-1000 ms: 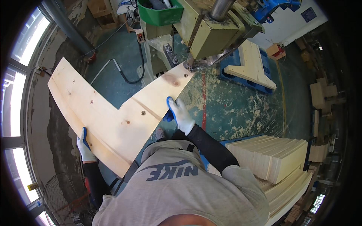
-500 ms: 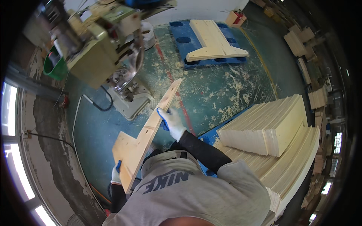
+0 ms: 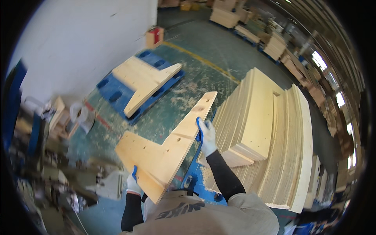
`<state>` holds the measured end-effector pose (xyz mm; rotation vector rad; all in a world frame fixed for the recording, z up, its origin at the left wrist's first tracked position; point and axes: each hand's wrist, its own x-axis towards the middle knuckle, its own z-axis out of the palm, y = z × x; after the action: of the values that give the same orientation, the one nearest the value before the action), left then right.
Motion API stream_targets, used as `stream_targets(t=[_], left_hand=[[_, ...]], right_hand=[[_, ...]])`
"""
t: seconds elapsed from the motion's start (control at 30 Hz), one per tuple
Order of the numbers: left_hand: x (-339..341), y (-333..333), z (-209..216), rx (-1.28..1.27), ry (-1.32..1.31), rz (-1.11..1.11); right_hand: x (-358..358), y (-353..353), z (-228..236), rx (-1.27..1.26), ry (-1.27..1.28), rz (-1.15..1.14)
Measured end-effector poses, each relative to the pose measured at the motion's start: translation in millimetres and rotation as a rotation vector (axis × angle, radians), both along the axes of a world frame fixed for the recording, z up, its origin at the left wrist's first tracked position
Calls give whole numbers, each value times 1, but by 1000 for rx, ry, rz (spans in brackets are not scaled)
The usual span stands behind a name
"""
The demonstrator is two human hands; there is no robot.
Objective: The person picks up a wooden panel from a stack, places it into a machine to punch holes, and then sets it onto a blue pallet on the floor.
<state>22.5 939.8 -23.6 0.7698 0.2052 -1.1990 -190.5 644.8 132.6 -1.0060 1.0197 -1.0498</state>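
Note:
Between my two hands is an L-shaped plywood panel [image 3: 156, 156], pale with a few dark knots and holes, held tilted before my body. My left hand [image 3: 133, 182], in a white glove with blue on the fingers, grips its lower left edge. Gloved the same way, my right hand [image 3: 207, 137] grips the long arm's right edge, higher up. Beyond the panel lie more plywood panels [image 3: 145, 80], stacked on a blue pallet [image 3: 113, 96]. Close to my right arm rises a tall stack of plywood panels [image 3: 250, 121].
A second blue pallet [image 3: 192, 180] shows under the right-hand stack. Machinery [image 3: 105, 184] stands at lower left, near a white sack [image 3: 83, 116]. A fire extinguisher [image 3: 155, 35] sits in a wooden box by the white wall [image 3: 86, 43]. More wood stacks [image 3: 276, 47] line the far right.
My view has swung right, bringing the pallets and stack leftward and the machine to the lower left. The panel stays in both hands and now shows more of its broad face.

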Motion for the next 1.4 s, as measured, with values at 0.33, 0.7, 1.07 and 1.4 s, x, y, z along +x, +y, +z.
stream_targets(t=[0.33,0.7,1.07,1.4], left_hand=[[183,-265,27,66,-574,203],[259,-539,113,9,-908,70],[296,-764,120,76,-853,57],[424,-888,76,240,-802,56]], right_hand=[[48,-154,-50,-159,81,-330],[170,-410,-40,-267,281,34],[348,-670,-90,-282,357,408],[519,-815,-137,-69,459,466]])
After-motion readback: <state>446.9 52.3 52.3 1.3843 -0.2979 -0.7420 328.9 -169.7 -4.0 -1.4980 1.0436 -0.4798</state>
